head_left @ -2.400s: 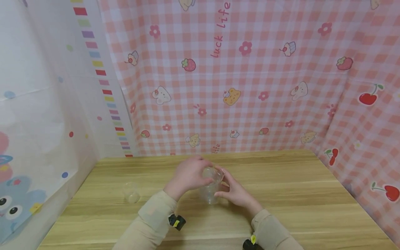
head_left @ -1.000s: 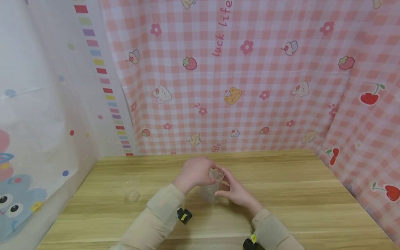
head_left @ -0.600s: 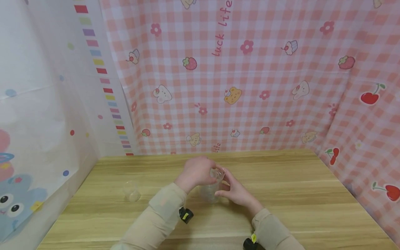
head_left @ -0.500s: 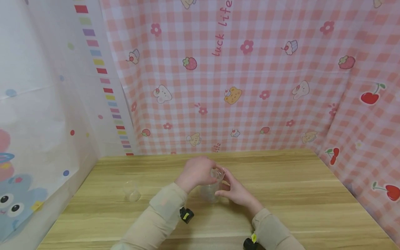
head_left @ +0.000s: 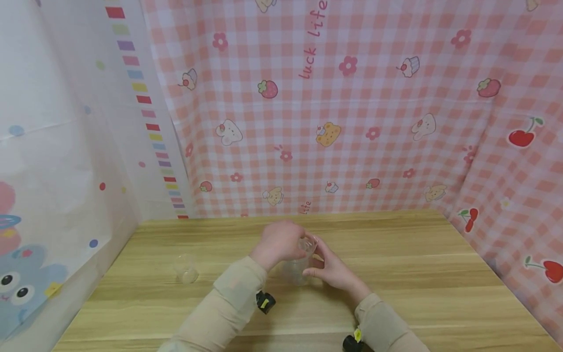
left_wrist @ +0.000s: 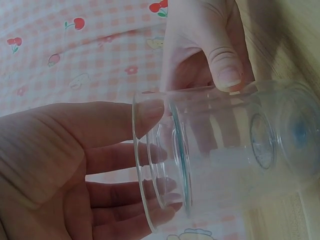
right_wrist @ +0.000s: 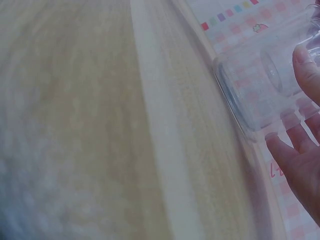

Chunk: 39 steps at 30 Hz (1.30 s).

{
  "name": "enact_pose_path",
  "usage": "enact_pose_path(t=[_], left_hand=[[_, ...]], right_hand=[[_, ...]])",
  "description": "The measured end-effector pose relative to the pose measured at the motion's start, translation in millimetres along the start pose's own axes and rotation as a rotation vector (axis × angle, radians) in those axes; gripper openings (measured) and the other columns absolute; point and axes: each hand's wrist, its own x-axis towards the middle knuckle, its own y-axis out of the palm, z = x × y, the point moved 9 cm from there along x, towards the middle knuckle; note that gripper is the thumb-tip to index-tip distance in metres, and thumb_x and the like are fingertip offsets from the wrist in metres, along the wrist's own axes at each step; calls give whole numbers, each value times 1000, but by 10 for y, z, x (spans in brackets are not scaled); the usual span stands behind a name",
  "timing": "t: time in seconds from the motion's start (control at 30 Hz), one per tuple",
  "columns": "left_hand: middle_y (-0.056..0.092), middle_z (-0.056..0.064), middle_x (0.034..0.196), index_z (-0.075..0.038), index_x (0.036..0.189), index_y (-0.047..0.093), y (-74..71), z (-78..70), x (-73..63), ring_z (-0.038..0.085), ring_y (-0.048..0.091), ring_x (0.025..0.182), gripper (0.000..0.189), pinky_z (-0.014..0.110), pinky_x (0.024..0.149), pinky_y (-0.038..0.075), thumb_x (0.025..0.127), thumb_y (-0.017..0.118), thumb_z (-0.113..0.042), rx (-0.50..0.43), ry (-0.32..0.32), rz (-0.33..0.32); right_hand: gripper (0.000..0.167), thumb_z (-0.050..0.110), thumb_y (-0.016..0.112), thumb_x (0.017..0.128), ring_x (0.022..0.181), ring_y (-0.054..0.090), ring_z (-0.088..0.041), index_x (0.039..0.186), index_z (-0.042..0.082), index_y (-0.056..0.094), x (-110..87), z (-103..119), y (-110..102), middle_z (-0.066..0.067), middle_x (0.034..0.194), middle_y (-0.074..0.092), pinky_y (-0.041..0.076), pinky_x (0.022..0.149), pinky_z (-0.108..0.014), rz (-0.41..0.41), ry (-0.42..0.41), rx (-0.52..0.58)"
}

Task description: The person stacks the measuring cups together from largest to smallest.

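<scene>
A large clear plastic cup [head_left: 293, 275] stands upright on the table, a little right of centre. Its side is held by my right hand [head_left: 330, 269], with the thumb in front and the fingers behind. A smaller clear cup [head_left: 307, 244] sits inside its mouth, and the ring of its base [left_wrist: 262, 141] shows through the outer wall in the left wrist view. From above, my left hand [head_left: 281, 240] holds the smaller cup near the rim, thumb on one side and fingers on the other. Another small clear cup [head_left: 186, 275] stands apart on the left.
The wood-grain table [head_left: 418, 283] reaches back to a pink checked cloth [head_left: 374, 107]. A white patterned sheet [head_left: 66, 146] hangs on the left side. Black wrist cameras [head_left: 266, 302] sit on both wrists, close above the tabletop.
My left hand has shifted slightly right with the smaller cup over the last couple of seconds. The right hand and the separate cup on the left stay in place.
</scene>
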Motion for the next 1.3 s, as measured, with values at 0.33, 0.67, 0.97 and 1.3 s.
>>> enact_pose_path(t=[0.33, 0.67, 0.97, 1.3], left_hand=[[72, -4, 102, -20, 114, 74, 10, -11, 23, 16, 65, 91, 40, 35, 69, 55, 80, 81, -40, 11, 4, 14], [71, -5, 105, -21, 117, 73, 38, -1, 50, 15, 64, 92, 42, 34, 68, 54, 80, 82, -39, -11, -22, 40], [70, -7, 93, -20, 109, 75, 29, 4, 72, 12, 61, 81, 36, 32, 63, 52, 78, 82, -34, -20, -25, 43], [69, -7, 91, -20, 105, 75, 34, 21, 81, 12, 60, 78, 32, 32, 62, 51, 77, 81, -34, -35, -29, 39]], right_hand=[[92, 0, 74, 84, 137, 38, -18, 156, 5, 18, 1, -2, -2, -20, 158, 26, 42, 107, -38, -7, -11, 5], [93, -3, 73, 84, 141, 31, -39, 157, 6, 16, 1, -11, -5, -19, 160, 21, 41, 107, -37, -4, -6, 2], [94, -2, 73, 84, 141, 30, -39, 157, 7, 15, 3, -7, -3, -19, 159, 22, 41, 107, -37, -10, 2, 1], [94, -1, 74, 84, 142, 29, -39, 157, 5, 15, 4, -4, -3, -21, 159, 21, 40, 107, -36, -8, -1, 14]])
